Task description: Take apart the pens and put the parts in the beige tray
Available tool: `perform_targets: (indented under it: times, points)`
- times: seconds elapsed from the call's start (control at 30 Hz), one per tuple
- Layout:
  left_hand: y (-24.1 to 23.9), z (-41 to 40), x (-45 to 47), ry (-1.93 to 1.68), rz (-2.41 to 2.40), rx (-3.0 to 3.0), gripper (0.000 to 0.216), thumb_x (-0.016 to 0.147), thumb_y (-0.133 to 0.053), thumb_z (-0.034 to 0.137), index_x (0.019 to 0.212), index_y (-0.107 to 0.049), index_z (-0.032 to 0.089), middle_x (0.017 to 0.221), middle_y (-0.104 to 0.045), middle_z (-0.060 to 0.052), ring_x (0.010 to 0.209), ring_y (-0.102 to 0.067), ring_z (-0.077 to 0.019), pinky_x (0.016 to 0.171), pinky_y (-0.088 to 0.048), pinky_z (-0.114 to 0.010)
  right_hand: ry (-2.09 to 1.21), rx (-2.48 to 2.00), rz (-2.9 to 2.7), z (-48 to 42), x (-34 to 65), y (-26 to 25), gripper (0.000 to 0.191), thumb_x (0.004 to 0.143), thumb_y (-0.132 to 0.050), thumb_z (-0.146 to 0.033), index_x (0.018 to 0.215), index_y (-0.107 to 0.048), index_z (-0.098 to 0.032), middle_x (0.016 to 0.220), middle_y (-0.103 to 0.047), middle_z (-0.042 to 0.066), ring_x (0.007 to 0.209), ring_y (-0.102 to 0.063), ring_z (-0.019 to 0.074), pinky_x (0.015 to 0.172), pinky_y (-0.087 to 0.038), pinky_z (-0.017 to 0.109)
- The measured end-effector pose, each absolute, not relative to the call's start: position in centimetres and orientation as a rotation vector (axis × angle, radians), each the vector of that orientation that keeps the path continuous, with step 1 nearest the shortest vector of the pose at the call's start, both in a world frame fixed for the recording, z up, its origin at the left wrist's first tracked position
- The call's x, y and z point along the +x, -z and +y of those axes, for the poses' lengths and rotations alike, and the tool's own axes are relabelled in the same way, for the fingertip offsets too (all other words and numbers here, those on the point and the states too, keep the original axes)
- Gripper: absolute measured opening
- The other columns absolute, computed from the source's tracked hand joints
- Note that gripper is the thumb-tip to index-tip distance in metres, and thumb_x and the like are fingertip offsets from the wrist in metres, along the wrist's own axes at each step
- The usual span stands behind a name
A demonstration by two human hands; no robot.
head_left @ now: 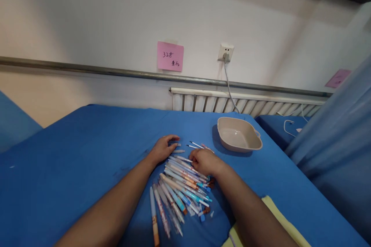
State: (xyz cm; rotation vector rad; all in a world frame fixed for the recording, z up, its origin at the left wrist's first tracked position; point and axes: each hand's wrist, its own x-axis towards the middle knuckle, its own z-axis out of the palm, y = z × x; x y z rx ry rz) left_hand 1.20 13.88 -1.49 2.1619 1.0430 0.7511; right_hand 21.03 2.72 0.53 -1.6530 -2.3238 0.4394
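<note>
A heap of several pens (179, 189) with white, blue and orange barrels lies on a blue cloth-covered table (72, 162). My left hand (162, 148) rests at the heap's far left end, fingers curled over a small pen piece there. My right hand (204, 161) lies on the heap's far right side, fingers bent down and closed among the pens; what they hold is hidden. A few thin refills (195, 145) lie just beyond the hands. An empty beige dish (239, 134) with small handles stands to the right, apart from both hands.
A white wall behind carries a pink note (170, 56), a socket with a plugged cable (225, 53) and a radiator (246, 102). A blue curtain (336, 142) hangs at the right. A yellow cloth (278, 216) lies at the near right edge.
</note>
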Motion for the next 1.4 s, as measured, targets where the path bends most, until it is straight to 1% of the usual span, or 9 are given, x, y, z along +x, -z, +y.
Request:
perform_targets:
  times: [0.27,0.43,0.5,0.63,0.8,1.0,1.1,1.23,1.4]
  points:
    - [-0.8,11.9,2.0,-0.598,0.811,2.177,0.027,0.075,-0.061,0.037,0.095,-0.067,0.018,0.097,-0.069,-0.004,0.091,-0.062,-0.0193,0.085,-0.045,-0.03,-0.981,-1.427,-1.64,4.6,22.7,2.8,0.01,0.081,-0.052,-0.026,0.082,-0.056,-0.017,0.067,-0.055,-0.003,0.061,-0.048,0.01,0.058,-0.04,0.021]
    - [-1.0,11.6,2.4,-0.544,0.82,2.249,0.03,0.086,-0.044,0.04,0.084,-0.065,0.019,0.079,-0.067,-0.001,0.077,-0.06,-0.0161,0.075,-0.046,-0.026,-1.063,-1.358,-1.537,5.0,22.7,3.3,0.014,0.081,-0.052,-0.031,0.081,-0.053,-0.017,0.067,-0.051,-0.004,0.059,-0.047,0.0089,0.056,-0.042,0.021]
    - [-0.9,11.6,2.4,-0.524,0.856,2.252,0.034,0.089,-0.038,0.042,0.089,-0.064,0.019,0.079,-0.067,-0.001,0.075,-0.059,-0.0159,0.073,-0.046,-0.027,-1.064,-1.343,-1.511,5.1,22.7,3.2,0.016,0.08,-0.054,-0.033,0.081,-0.054,-0.017,0.066,-0.051,-0.004,0.059,-0.046,0.0089,0.055,-0.041,0.02]
    - [-0.7,11.7,2.4,-0.686,0.83,2.271,0.043,0.078,-0.058,0.039,0.116,-0.055,0.019,0.106,-0.064,-0.006,0.094,-0.058,-0.0192,0.085,-0.044,-0.03,-1.046,-1.327,-1.479,5.1,23.0,3.1,0.018,0.079,-0.054,-0.035,0.08,-0.053,-0.017,0.065,-0.05,-0.004,0.058,-0.045,0.0088,0.054,-0.039,0.02]
    - [-0.7,11.7,2.4,-0.605,0.906,2.223,0.036,0.088,-0.041,0.04,0.11,-0.058,0.018,0.077,-0.065,-0.001,0.073,-0.06,-0.0172,0.073,-0.047,-0.03,-1.018,-1.308,-1.47,5.3,23.3,3.1,0.019,0.076,-0.055,-0.036,0.079,-0.054,-0.016,0.066,-0.051,-0.004,0.061,-0.046,0.0096,0.059,-0.039,0.022]
    - [-0.8,11.6,2.4,-0.731,0.839,2.207,0.044,0.077,-0.058,0.037,0.117,-0.054,0.018,0.099,-0.064,-0.004,0.088,-0.059,-0.0181,0.08,-0.046,-0.029,-0.993,-1.318,-1.475,5.3,23.5,2.9,0.022,0.075,-0.055,-0.038,0.077,-0.055,-0.016,0.064,-0.052,-0.004,0.059,-0.045,0.0098,0.059,-0.038,0.023]
    - [-0.9,11.6,2.4,-0.686,0.926,2.183,0.032,0.086,-0.044,0.042,0.1,-0.061,0.019,0.073,-0.063,0.001,0.069,-0.057,-0.0149,0.066,-0.045,-0.025,-0.972,-1.337,-1.482,5.4,23.6,2.9,0.02,0.075,-0.054,-0.036,0.077,-0.054,-0.016,0.063,-0.051,-0.004,0.058,-0.045,0.0093,0.058,-0.038,0.022]
    - [-1.2,11.9,2.0,-0.683,1.049,2.216,0.043,0.087,-0.038,0.049,0.065,-0.057,0.018,0.055,-0.053,0.003,0.055,-0.049,-0.0125,0.056,-0.038,-0.023,-0.929,-1.381,-1.513,5.3,24.4,2.7,0.019,0.076,-0.054,-0.035,0.076,-0.056,-0.016,0.062,-0.052,-0.004,0.058,-0.045,0.0091,0.058,-0.038,0.021]
    - [-1.0,12.6,1.3,-0.791,1.165,2.195,0.04,0.083,-0.042,0.05,0.064,-0.056,0.017,0.057,-0.051,0.004,0.057,-0.047,-0.0125,0.054,-0.034,-0.022,-0.864,-1.481,-1.585,5.2,26.0,2.4,0.021,0.077,-0.053,-0.034,0.077,-0.059,-0.015,0.063,-0.056,-0.002,0.058,-0.048,0.0099,0.057,-0.039,0.022]
